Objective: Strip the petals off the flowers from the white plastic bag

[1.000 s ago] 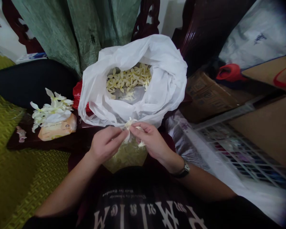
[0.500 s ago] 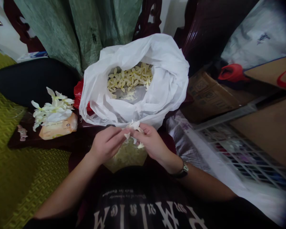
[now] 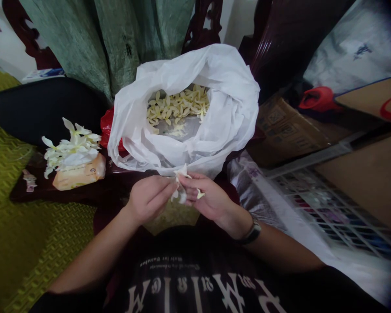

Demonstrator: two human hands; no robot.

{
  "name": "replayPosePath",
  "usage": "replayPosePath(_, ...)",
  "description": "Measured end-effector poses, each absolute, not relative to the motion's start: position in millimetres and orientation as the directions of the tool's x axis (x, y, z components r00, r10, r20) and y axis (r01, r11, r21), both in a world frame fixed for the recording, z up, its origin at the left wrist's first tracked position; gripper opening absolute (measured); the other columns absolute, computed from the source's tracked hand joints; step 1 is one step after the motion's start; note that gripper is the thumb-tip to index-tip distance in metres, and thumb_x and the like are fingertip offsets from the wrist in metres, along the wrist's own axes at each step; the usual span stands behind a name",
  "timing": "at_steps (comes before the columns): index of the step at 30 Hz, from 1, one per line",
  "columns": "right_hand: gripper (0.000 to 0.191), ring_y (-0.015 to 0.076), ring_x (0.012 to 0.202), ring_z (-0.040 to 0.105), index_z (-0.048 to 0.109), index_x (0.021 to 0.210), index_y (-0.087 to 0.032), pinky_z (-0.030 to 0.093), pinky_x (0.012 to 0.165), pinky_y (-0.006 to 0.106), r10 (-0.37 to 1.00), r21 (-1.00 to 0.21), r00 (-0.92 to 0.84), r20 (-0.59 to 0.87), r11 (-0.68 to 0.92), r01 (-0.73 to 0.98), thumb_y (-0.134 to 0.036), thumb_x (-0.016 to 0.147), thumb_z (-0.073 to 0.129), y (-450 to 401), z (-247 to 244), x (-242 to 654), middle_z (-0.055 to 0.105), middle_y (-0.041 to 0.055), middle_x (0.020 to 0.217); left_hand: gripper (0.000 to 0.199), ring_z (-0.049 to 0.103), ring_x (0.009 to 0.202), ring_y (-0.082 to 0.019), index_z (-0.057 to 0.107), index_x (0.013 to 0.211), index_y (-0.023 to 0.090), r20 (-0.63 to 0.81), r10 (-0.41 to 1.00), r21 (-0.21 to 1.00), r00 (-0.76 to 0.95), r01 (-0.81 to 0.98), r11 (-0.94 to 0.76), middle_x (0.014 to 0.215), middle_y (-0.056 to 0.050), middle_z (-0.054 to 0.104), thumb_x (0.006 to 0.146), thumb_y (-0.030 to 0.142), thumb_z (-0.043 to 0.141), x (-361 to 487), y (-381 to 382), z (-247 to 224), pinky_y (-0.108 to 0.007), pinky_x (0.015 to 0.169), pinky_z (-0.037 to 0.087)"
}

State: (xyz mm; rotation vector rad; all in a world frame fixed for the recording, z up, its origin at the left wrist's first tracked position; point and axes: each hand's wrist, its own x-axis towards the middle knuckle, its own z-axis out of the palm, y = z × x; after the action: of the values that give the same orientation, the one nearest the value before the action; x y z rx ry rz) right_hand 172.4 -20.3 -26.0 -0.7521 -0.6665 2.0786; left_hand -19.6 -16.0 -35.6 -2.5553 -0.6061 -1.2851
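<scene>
A small white flower (image 3: 181, 189) sat between the two hands, its long axis running roughly away from the person, about equally near each. The left hand (image 3: 149, 199) and the right hand (image 3: 207, 201) were close together, fingers curled and pinching it from either side. Just beyond them stood a white plastic bag (image 3: 234, 100) holding a heap of pale petals (image 3: 177, 106).

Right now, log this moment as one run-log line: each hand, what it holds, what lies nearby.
left hand | right hand | both holding: white blossom | nearby: white plastic bag with pale petals | white blossoms on tan packet
</scene>
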Motion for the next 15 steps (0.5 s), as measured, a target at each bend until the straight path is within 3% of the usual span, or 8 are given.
replayPosePath(3, 0.048, 0.0051, 0.044, 0.016, 0.040, 0.058, -0.021, 0.031, 0.043, 0.019, 0.819, -0.597, -0.502, -0.276, -0.556, -0.578, -0.034, 0.078, 0.081, -16, -26, 174, 0.023, -0.0119, 0.047, 0.024, 0.070, 0.083, -0.020, 0.065, 0.115, 0.015, 0.819, 0.238, -0.035, 0.521, 0.461, -0.887, 0.091, -0.011, 0.074, 0.092, 0.013, 0.060, -22, -16, -36, -0.030, 0.070, 0.060)
replayPosePath(8, 0.037, 0.0062, 0.044, 0.015, 0.045, 0.064, -0.021, 0.034, 0.045, 0.019, 0.863, -0.609, -0.428, -0.269, -0.497, -0.618, -0.031, 0.082, 0.077, -9, -25, 184, 0.021, -0.0122, 0.049, 0.024, 0.070, 0.085, -0.019, 0.066, 0.113, 0.016, 0.838, 0.290, 0.045, 0.462, 0.471, -0.881, 0.094, -0.009, 0.073, 0.089, 0.012, 0.066, -24, -20, -34, -0.030, 0.073, 0.060)
replayPosePath(11, 0.042, 0.0064, 0.044, 0.017, 0.043, 0.061, -0.022, 0.033, 0.045, 0.020, 0.920, -0.672, -0.326, -0.219, -0.384, -0.633, -0.033, 0.079, 0.079, -5, -23, 195, 0.020, -0.0120, 0.048, 0.023, 0.068, 0.082, -0.016, 0.068, 0.108, 0.016, 0.846, 0.410, 0.218, 0.342, 0.479, -0.850, 0.092, -0.008, 0.072, 0.086, 0.009, 0.069, -25, -23, -30, -0.027, 0.073, 0.058)
replayPosePath(13, 0.043, 0.0061, 0.043, 0.018, 0.044, 0.060, -0.021, 0.031, 0.045, 0.021, 0.959, -0.750, -0.223, -0.177, -0.278, -0.600, -0.035, 0.077, 0.081, -5, -22, 206, 0.021, -0.0121, 0.047, 0.019, 0.067, 0.078, -0.014, 0.071, 0.102, 0.018, 0.802, 0.545, 0.405, 0.245, 0.447, -0.797, 0.088, -0.005, 0.072, 0.086, 0.008, 0.070, -27, -24, -27, -0.024, 0.071, 0.055)
replayPosePath(15, 0.038, 0.0058, 0.043, 0.022, 0.052, 0.063, -0.020, 0.030, 0.045, 0.021, 0.982, -0.873, -0.141, -0.122, -0.174, -0.456, -0.039, 0.077, 0.082, -5, -24, 217, 0.027, -0.0114, 0.047, 0.010, 0.065, 0.072, -0.012, 0.073, 0.094, 0.018, 0.667, 0.723, 0.630, 0.180, 0.383, -0.676, 0.081, -0.002, 0.072, 0.086, 0.012, 0.072, -30, -24, -24, -0.022, 0.067, 0.052)
